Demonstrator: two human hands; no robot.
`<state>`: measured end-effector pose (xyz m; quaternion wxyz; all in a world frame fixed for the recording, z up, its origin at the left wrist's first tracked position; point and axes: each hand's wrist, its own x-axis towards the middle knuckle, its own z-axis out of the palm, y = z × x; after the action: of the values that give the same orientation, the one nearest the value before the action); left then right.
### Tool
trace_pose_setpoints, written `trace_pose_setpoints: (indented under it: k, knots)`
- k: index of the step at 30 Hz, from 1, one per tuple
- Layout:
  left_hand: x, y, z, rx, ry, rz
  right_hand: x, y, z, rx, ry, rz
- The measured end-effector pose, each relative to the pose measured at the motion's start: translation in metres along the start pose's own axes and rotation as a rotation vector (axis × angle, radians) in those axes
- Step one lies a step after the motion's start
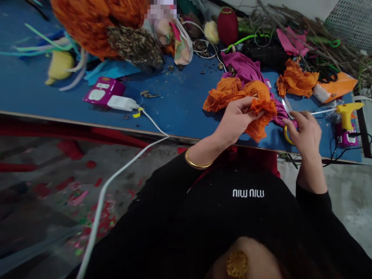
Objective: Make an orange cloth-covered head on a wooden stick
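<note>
My left hand is closed on a bunched piece of orange crepe fabric, held just above the near edge of the blue table. A gold bangle sits on that wrist. My right hand grips yellow-handled scissors, blades pointing up and away, over a magenta cloth. More orange fabric lies on the table behind my left hand.
A yellow glue gun stands at the right by a magenta power strip. Another magenta power strip with a white plug and cable lies left. Orange scraps, twigs and a fluffy orange mass crowd the far side.
</note>
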<state>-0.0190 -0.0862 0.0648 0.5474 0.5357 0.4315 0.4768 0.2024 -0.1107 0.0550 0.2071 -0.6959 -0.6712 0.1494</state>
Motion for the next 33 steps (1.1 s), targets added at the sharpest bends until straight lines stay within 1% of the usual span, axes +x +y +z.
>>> trace_pose_setpoints:
  k: [2,3,4,5,6,7,8,9,10,11,12,13,14,15,16,17,18,19,20,21,22,23,24,25,27,29,31,33]
  knots:
    - [-0.001,-0.002,0.009,-0.007,-0.027,0.014,-0.008,-0.018,0.009,0.386,-0.108,-0.111]
    - [-0.001,-0.003,0.011,-0.008,-0.052,0.032,-0.010,-0.026,0.015,0.538,-0.144,-0.134]
    - [-0.002,-0.006,0.012,-0.007,-0.079,0.058,-0.011,-0.031,0.022,0.644,-0.159,-0.134]
    - [-0.002,-0.009,0.010,0.004,-0.100,0.090,-0.010,-0.034,0.027,0.708,-0.153,-0.117]
    - [-0.002,-0.013,0.007,0.030,-0.105,0.130,-0.005,-0.034,0.031,0.741,-0.120,-0.097]
    - [-0.002,-0.019,0.003,0.075,-0.091,0.179,0.004,-0.031,0.032,0.759,-0.054,-0.090]
    - [-0.001,-0.024,-0.004,0.137,-0.053,0.239,0.016,-0.025,0.030,0.767,0.040,-0.100]
    - [0.001,-0.031,-0.011,0.211,0.006,0.305,0.033,-0.016,0.026,0.760,0.173,-0.122]
    - [0.003,-0.038,-0.019,0.292,0.076,0.375,0.054,-0.006,0.020,0.753,0.363,-0.178]
    - [0.005,-0.044,-0.027,0.369,0.154,0.436,0.077,0.005,0.013,0.716,0.516,-0.224]
    - [0.007,-0.050,-0.034,0.441,0.228,0.479,0.101,0.016,0.005,0.635,0.665,-0.233]
    - [0.008,-0.055,-0.041,0.508,0.295,0.504,0.123,0.027,-0.004,0.513,0.751,-0.213]
    - [0.010,-0.059,-0.047,0.571,0.351,0.516,0.143,0.035,-0.012,0.367,0.774,-0.156]
    - [0.012,-0.062,-0.053,0.630,0.393,0.521,0.158,0.040,-0.019,0.228,0.686,-0.073]
    - [0.013,-0.064,-0.057,0.684,0.421,0.526,0.167,0.043,-0.023,0.101,0.592,0.041]
    - [0.014,-0.065,-0.060,0.731,0.435,0.535,0.169,0.043,-0.026,-0.016,0.516,0.127]
    - [0.014,-0.066,-0.061,0.772,0.432,0.544,0.164,0.040,-0.025,-0.107,0.475,0.169]
    - [0.015,-0.067,-0.062,0.806,0.410,0.552,0.153,0.034,-0.021,-0.166,0.475,0.159]
    - [0.016,-0.069,-0.062,0.835,0.374,0.559,0.137,0.027,-0.013,-0.198,0.509,0.084]
    - [0.016,-0.071,-0.060,0.865,0.325,0.563,0.119,0.019,-0.003,-0.156,0.549,-0.057]
    - [0.017,-0.074,-0.059,0.901,0.272,0.565,0.099,0.011,0.011,-0.078,0.530,-0.202]
    - [0.017,-0.077,-0.057,0.941,0.224,0.567,0.080,0.003,0.025,-0.005,0.437,-0.321]
    - [0.017,-0.081,-0.055,0.983,0.186,0.566,0.064,-0.005,0.041,0.051,0.357,-0.393]
    - [0.016,-0.084,-0.054,1.023,0.161,0.561,0.051,-0.011,0.055,0.088,0.314,-0.419]
    - [0.013,-0.086,-0.052,1.075,0.137,0.534,0.036,-0.019,0.080,0.122,0.283,-0.398]
    - [0.008,-0.085,-0.054,1.073,0.144,0.462,0.033,-0.023,0.096,0.137,0.283,-0.345]
    - [0.002,-0.081,-0.057,1.022,0.163,0.303,0.036,-0.023,0.104,0.148,0.295,-0.307]
    - [-0.003,-0.077,-0.060,0.949,0.113,0.092,0.041,-0.024,0.107,0.152,0.319,-0.285]
